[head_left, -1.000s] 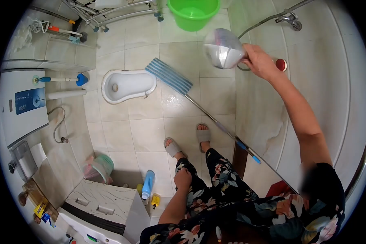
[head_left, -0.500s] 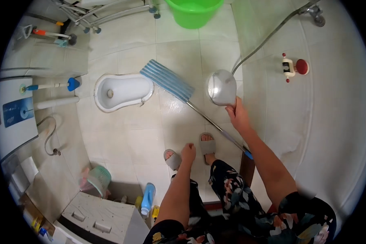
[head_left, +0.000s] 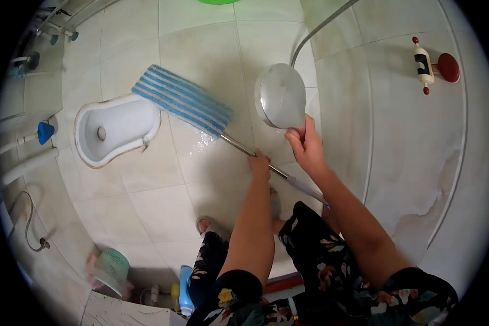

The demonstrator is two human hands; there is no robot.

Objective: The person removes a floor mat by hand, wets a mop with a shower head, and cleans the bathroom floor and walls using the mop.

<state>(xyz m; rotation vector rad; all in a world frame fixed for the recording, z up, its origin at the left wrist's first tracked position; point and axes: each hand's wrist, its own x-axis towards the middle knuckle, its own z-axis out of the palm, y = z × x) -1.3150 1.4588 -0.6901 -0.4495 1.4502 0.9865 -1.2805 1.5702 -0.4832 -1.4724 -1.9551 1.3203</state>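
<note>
My left hand (head_left: 259,164) is wrapped round the metal pole of a flat mop (head_left: 182,100), a little below its head. The mop's pad is striped blue and white and faces up; one corner overlaps the edge of the squat toilet (head_left: 117,127). Its pole slants down to the right, and its far end is partly hidden by my right arm. My right hand (head_left: 308,145) grips the handle of a silver shower head (head_left: 282,96), whose grey hose runs up to the right. Water glistens on the floor just under the mop pad.
A red-and-cream holder (head_left: 424,65) is fixed to the right wall. At the lower left are a green basket (head_left: 113,267) and a blue bottle (head_left: 186,288) beside a white cabinet (head_left: 119,311). A blue-ended brush (head_left: 45,132) hangs on the left wall.
My left hand has reached forward from beside my leg and taken hold of the mop pole. The view has shifted closer and to the right; the shower head stays in my right hand.
</note>
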